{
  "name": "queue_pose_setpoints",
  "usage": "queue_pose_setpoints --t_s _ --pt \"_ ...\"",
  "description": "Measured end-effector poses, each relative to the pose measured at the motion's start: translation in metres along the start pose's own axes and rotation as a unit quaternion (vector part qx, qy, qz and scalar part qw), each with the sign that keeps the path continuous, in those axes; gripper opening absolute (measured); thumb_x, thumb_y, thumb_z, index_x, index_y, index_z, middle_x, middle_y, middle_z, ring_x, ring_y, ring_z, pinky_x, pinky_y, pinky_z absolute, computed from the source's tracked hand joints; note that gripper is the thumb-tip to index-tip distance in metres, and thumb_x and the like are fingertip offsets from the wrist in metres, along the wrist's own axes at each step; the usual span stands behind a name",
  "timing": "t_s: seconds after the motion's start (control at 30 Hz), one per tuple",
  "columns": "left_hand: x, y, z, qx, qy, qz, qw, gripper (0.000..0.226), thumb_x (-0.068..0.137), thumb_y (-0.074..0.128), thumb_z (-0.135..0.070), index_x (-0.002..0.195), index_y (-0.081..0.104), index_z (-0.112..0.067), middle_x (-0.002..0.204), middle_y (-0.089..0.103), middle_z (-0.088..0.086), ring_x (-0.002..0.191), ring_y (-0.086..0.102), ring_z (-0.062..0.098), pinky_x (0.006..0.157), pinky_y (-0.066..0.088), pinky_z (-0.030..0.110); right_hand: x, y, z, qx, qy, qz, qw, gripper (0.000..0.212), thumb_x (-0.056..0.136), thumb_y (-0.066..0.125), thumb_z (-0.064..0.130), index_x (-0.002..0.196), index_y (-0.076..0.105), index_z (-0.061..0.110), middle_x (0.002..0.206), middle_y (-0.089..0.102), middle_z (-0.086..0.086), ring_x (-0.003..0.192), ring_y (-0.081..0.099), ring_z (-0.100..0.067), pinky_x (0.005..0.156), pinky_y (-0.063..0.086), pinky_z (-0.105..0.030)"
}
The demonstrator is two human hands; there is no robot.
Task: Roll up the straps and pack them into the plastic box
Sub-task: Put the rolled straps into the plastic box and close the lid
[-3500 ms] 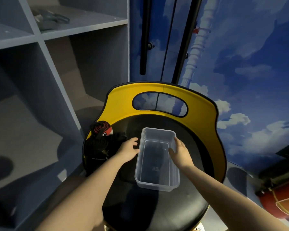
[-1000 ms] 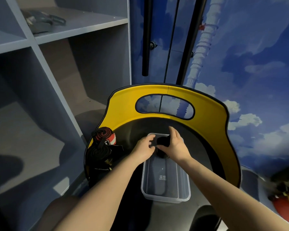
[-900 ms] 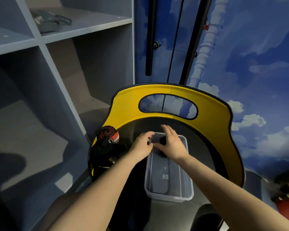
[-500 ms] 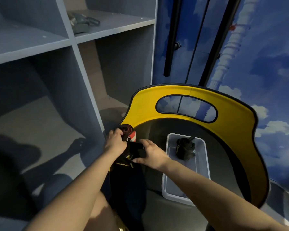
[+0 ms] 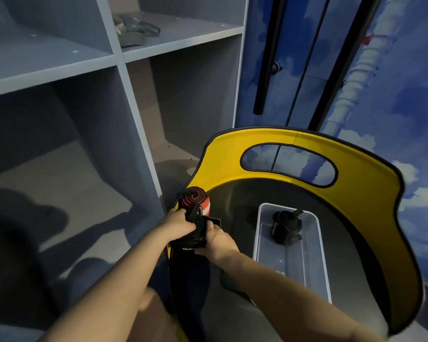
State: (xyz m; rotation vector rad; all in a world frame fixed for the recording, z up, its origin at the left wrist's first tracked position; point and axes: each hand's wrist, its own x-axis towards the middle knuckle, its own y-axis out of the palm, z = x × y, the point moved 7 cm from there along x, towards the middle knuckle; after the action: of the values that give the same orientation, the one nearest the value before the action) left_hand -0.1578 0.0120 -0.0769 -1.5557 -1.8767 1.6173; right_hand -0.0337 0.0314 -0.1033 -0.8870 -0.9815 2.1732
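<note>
The chair (image 5: pixel 356 193) has a yellow back edged in black and a black seat. One rolled strap (image 5: pixel 195 201) shows a red-and-black spiral with a white band; the other rolls (image 5: pixel 286 227) are black. The box (image 5: pixel 316 255) is clear, the shelves (image 5: pixel 109 95) grey, the wall (image 5: pixel 405 95) blue with white clouds.

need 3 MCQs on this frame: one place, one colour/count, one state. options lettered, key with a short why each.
1. Where in the plastic box does the black rolled strap lie?
A. far end
B. near end
C. outside it

2. How many rolled straps are in the box?
A. none
B. one
C. three

3. What are the hands doing?
A. both resting flat on the seat
B. both gripping a black strap roll
C. lifting the box

Key:
1 A, the roll lies at the end nearest the yellow backrest.
2 B, only one roll shows through the clear walls.
3 B, left hand and right hand curl round the roll at the seat's left edge, beside the red-and-black roll.
</note>
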Motion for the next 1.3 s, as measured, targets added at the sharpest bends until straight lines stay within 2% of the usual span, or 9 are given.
queue_pose_setpoints --t_s 0.1,0.2,0.27,0.37,0.47,0.67,0.83,1.07,1.3 --pt "-0.004 0.015 0.004 0.013 0.01 0.093 0.996 0.088 0.075 0.065 -0.014 0.147 0.015 -0.011 0.149 0.019 0.013 0.134 0.032 0.028 0.103 0.04 0.033 0.002 -0.005 -0.005 0.01 0.002 -0.007 1.0 0.059 0.078 0.073 0.026 0.125 0.042 0.007 0.123 0.056 -0.016 0.114 0.055 -0.035 0.089 0.044 -0.037" --pt "-0.013 0.024 0.0 0.063 0.026 0.109 0.992 0.112 0.075 0.073 -0.013 0.149 -0.012 -0.01 0.157 -0.007 0.01 0.145 0.012 0.027 0.112 0.03 0.033 0.005 -0.008 -0.007 0.022 0.004 -0.009 1.0 0.056 0.076 0.075 0.023 0.12 0.047 0.005 0.117 0.06 -0.018 0.109 0.057 -0.036 0.086 0.046 -0.037" --pt "-0.015 0.026 -0.002 0.085 0.03 0.071 0.993 0.111 0.074 0.077 -0.014 0.149 -0.005 -0.008 0.155 0.001 0.01 0.142 0.022 0.029 0.11 0.034 0.034 0.004 -0.006 -0.007 0.028 0.002 -0.009 1.0 0.055 0.075 0.076 0.021 0.12 0.047 0.004 0.116 0.061 -0.018 0.109 0.058 -0.036 0.086 0.046 -0.037" --pt "-0.014 0.023 -0.004 0.08 0.046 0.025 0.995 0.092 0.068 0.08 -0.015 0.139 0.021 -0.009 0.14 0.032 0.011 0.128 0.043 0.03 0.101 0.043 0.037 0.002 -0.003 -0.011 0.037 -0.001 -0.004 0.999 0.056 0.075 0.075 0.017 0.123 0.047 0.005 0.117 0.061 -0.019 0.109 0.058 -0.036 0.089 0.047 -0.038" --pt "-0.017 0.021 -0.005 0.04 0.065 0.013 0.997 0.089 0.064 0.082 -0.015 0.132 0.024 -0.015 0.13 0.045 0.01 0.119 0.05 0.029 0.097 0.045 0.04 -0.001 -0.007 -0.015 0.049 -0.008 0.0 0.999 0.061 0.074 0.075 0.016 0.127 0.046 0.006 0.118 0.061 -0.019 0.111 0.057 -0.036 0.091 0.048 -0.038" --pt "-0.029 0.012 -0.025 0.059 0.112 0.021 0.992 0.094 0.063 0.083 -0.016 0.136 0.024 -0.017 0.137 0.042 0.009 0.123 0.047 0.028 0.099 0.045 0.042 -0.017 -0.029 -0.02 0.046 -0.04 -0.001 0.998 0.072 0.074 0.076 0.018 0.137 0.041 0.013 0.116 0.064 -0.019 0.11 0.059 -0.033 0.09 0.049 -0.036" --pt "-0.04 0.003 -0.059 0.075 0.152 0.024 0.985 0.11 0.065 0.083 -0.019 0.147 0.011 -0.023 0.15 0.029 0.007 0.133 0.038 0.029 0.103 0.041 0.044 -0.035 -0.061 -0.031 0.042 -0.042 -0.031 0.998 0.063 0.075 0.076 0.021 0.129 0.047 0.009 0.114 0.064 -0.019 0.108 0.059 -0.033 0.087 0.048 -0.034" --pt "-0.062 0.002 -0.117 0.09 0.207 0.004 0.974 0.099 0.065 0.083 -0.025 0.143 0.021 -0.022 0.143 0.034 0.008 0.13 0.04 0.03 0.101 0.042 0.045 -0.072 -0.106 -0.061 0.046 -0.036 -0.09 0.994 0.058 0.075 0.076 0.022 0.126 0.052 0.013 0.107 0.069 -0.013 0.101 0.063 -0.027 0.077 0.044 -0.027" --pt "-0.082 0.019 -0.173 0.092 0.27 0.027 0.958 0.098 0.064 0.083 -0.027 0.143 0.025 -0.022 0.142 0.038 0.007 0.13 0.041 0.027 0.104 0.04 0.044 -0.113 -0.133 -0.102 0.068 -0.02 -0.118 0.99 0.051 0.071 0.079 0.027 0.114 0.058 0.01 0.109 0.067 -0.007 0.103 0.061 -0.023 0.087 0.047 -0.029"
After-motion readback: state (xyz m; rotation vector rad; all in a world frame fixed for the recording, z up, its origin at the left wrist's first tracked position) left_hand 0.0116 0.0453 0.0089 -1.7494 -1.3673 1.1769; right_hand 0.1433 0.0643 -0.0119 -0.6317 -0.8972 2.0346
